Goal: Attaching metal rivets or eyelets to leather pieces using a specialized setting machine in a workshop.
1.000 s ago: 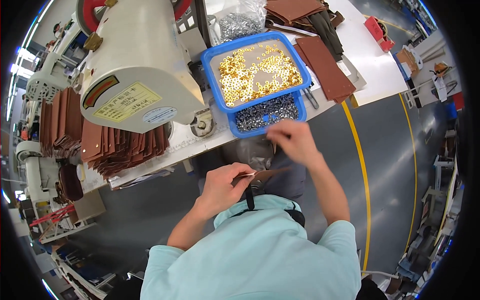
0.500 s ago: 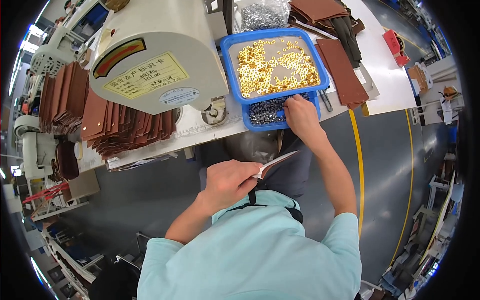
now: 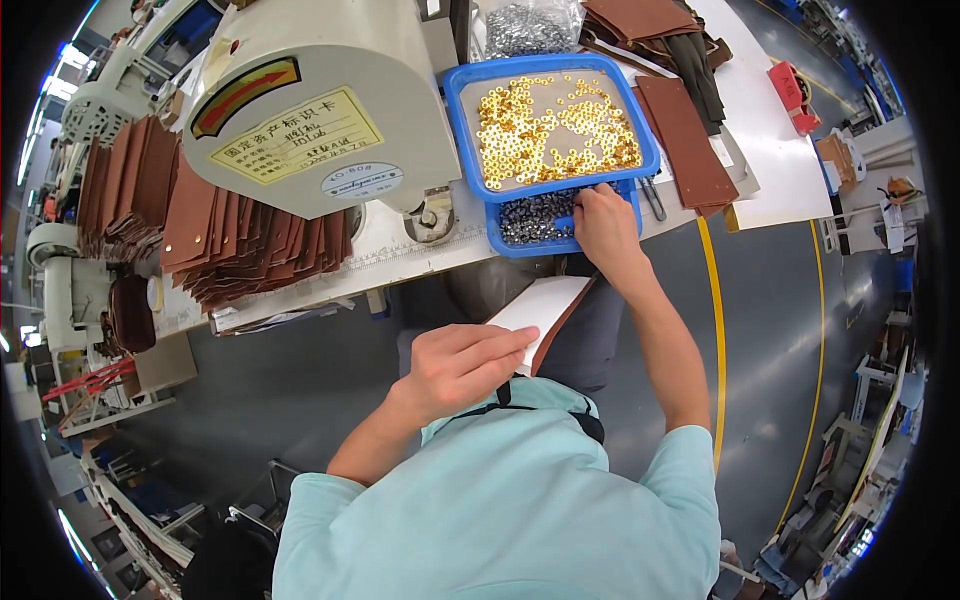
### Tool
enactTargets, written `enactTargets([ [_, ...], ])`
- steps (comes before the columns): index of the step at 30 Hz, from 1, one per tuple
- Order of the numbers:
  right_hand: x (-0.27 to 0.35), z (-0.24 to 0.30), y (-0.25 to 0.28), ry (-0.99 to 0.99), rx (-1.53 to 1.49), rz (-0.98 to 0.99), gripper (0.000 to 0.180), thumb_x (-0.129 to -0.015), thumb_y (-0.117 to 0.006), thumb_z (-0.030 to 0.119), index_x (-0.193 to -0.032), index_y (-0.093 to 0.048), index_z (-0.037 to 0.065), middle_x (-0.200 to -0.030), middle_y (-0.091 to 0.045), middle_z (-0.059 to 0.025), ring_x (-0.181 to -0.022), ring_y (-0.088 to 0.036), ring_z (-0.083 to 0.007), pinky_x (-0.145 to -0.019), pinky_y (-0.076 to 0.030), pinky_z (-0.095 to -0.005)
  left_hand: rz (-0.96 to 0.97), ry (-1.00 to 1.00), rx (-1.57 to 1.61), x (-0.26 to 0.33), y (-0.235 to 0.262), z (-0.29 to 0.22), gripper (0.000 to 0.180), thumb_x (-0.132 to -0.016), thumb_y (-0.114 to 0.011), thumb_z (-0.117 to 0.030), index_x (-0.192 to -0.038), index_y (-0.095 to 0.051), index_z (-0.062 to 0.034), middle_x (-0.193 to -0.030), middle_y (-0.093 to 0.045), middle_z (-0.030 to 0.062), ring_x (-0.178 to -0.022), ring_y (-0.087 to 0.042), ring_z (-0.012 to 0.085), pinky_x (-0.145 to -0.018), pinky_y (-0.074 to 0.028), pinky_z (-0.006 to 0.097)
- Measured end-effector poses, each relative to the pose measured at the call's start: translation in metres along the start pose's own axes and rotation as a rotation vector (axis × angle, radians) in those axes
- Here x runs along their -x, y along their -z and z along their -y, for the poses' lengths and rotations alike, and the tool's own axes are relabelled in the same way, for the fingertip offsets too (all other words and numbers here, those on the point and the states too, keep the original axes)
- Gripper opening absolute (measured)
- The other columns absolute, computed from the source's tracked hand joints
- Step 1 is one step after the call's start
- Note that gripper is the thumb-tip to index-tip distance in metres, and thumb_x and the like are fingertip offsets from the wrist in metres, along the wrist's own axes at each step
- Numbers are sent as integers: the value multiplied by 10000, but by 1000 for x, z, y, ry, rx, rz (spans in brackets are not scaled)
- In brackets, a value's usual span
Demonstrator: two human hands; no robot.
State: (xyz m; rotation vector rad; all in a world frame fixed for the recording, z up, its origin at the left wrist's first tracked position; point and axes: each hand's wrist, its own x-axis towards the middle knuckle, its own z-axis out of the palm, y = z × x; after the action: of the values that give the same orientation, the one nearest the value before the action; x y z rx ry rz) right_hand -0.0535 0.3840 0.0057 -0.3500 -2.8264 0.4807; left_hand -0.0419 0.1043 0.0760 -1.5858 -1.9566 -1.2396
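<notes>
My left hand [image 3: 462, 368] is closed on a flat brown leather piece [image 3: 552, 308] with a white underside, held above my lap and turned so its white face shows. My right hand [image 3: 606, 232] reaches into the lower blue tray [image 3: 512, 252], its fingers drawn together among small dark metal pieces [image 3: 530, 212]. Whatever sits between those fingertips is too small and covered to make out. Overlapping the back of that tray is a larger blue tray [image 3: 652, 150] with many gold ring-shaped pieces [image 3: 505, 135] spread in it.
A large cream machine head [image 3: 310, 70] overhangs the white table [image 3: 398, 272] at left. Stacks of brown leather pieces [image 3: 240, 245] lie beside it. Right of the trays are a long leather strip [image 3: 685, 150] and a metal tool [image 3: 653, 200]. A bag of metal parts [image 3: 525, 32] stands behind.
My left hand has turned the leather piece from nearly edge-on so that its white side faces up. My right hand has stayed in the lower tray, shifting only slightly.
</notes>
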Motion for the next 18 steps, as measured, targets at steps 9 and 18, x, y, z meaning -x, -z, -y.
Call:
enactTargets([
  [9,20,22,26,112,-182,-127,70,-834,-687,46,-866,-682,-16,-849,-679,-151,-725,-691,-304,-666,-565,-391,9,39,-12,8,1,1,154,-704,-747,-58,-846,-688,-70,-941,-730,20,-737,-702,171,-605,-567,265],
  [18,72,65,93,-188,-1250,737,123,-913,-723,24,-1019,-738,-36,-898,-725,-66,-797,-662,-106,-730,-548,-261,-7,6,-49,8,1,2,207,-658,-741,-81,-861,-702,-101,-945,-709,13,-768,-695,167,-579,-548,264],
])
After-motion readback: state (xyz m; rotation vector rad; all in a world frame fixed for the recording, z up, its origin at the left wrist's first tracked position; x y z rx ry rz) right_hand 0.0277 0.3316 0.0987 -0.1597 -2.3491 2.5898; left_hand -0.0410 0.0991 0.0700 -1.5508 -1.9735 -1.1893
